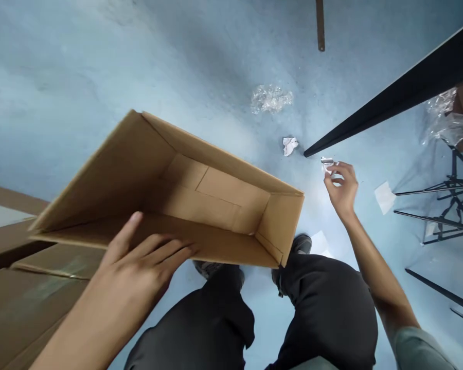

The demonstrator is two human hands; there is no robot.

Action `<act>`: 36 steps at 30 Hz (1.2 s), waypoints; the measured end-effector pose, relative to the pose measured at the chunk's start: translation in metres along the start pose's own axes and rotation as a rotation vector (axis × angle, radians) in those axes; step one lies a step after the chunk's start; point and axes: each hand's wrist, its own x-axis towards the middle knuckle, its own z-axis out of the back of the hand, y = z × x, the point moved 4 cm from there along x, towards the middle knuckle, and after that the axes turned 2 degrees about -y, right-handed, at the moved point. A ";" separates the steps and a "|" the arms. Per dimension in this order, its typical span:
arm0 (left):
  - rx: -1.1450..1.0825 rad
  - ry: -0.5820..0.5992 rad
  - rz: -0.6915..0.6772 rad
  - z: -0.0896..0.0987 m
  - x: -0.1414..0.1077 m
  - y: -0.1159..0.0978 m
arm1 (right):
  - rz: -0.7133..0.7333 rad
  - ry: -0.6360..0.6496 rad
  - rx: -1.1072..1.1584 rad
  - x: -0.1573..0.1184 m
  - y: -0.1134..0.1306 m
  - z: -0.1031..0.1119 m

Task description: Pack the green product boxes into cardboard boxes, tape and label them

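Observation:
An open cardboard box [280, 221] sits tilted in front of my legs, and I see nothing inside it. My left hand [142, 272] grips its near wall, the thumb and fingers reaching over the rim. Off to the right of the box, my right hand [342, 190] pinches a small silvery piece [327, 161] between thumb and fingertips. Something whitish hangs just below that piece; its exact kind is too small to make out.
Crumpled clear plastic [272, 98] and a balled white paper [290, 146] lie on the blue floor. A long black bar [393, 100] slants in from upper right. Thin black metal frames [455, 198] are at right. Closed cardboard boxes [34, 293] stand at lower left. A brown strip [320, 25] lies at top.

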 end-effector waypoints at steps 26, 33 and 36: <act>-0.068 -0.004 0.032 -0.023 0.007 0.026 | 0.444 0.741 0.009 0.046 0.172 -0.022; -0.054 -0.027 0.072 -0.026 -0.002 0.018 | 0.199 0.455 -0.164 0.245 0.113 -0.201; -0.091 -0.021 0.100 -0.026 -0.005 0.001 | 0.130 0.465 -0.215 0.211 0.115 -0.188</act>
